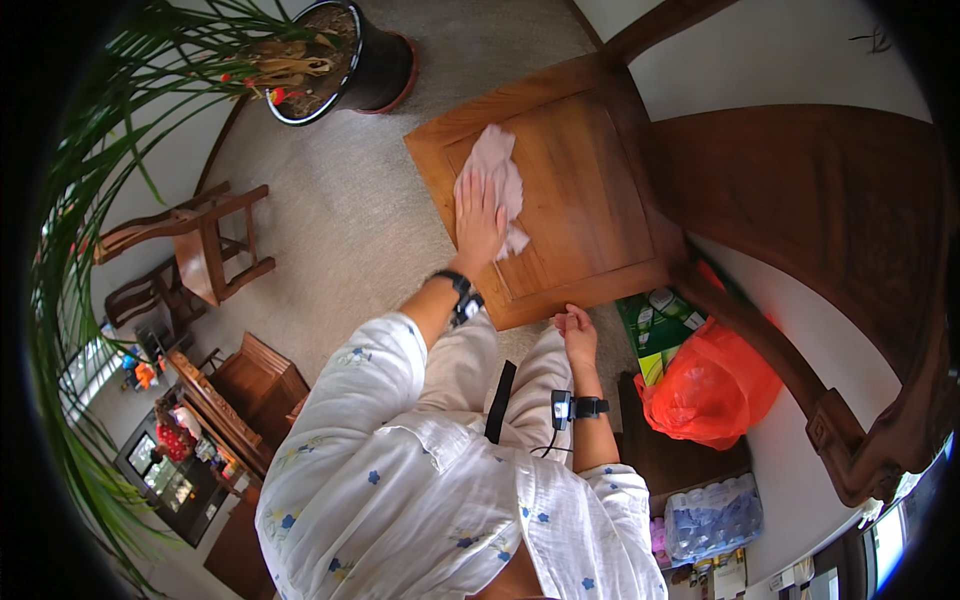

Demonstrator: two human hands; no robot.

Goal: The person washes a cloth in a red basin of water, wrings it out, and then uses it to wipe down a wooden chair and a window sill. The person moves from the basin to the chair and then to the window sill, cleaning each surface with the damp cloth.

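My left hand (480,221) lies palm down, fingers stretched out, on a crumpled pale pink cloth (495,154). Hand and cloth rest on the seat panel (577,187) of a brown wooden chair, towards its left side. At the seat's near edge is my right hand (579,334), its fingers loosely curled beside the wood. Nothing shows in it; whether it grips the edge is unclear. The chair's carved backrest (795,202) rises to the right. Each wrist wears a black strap with a small device.
A potted plant (382,67) with long leaves stands beyond the seat. Beside the chair sit a red plastic bag (709,386), a green box (652,322) and wrapped bottles (712,517). More wooden chairs (199,247) stand left; a person in red (174,442) is far off.
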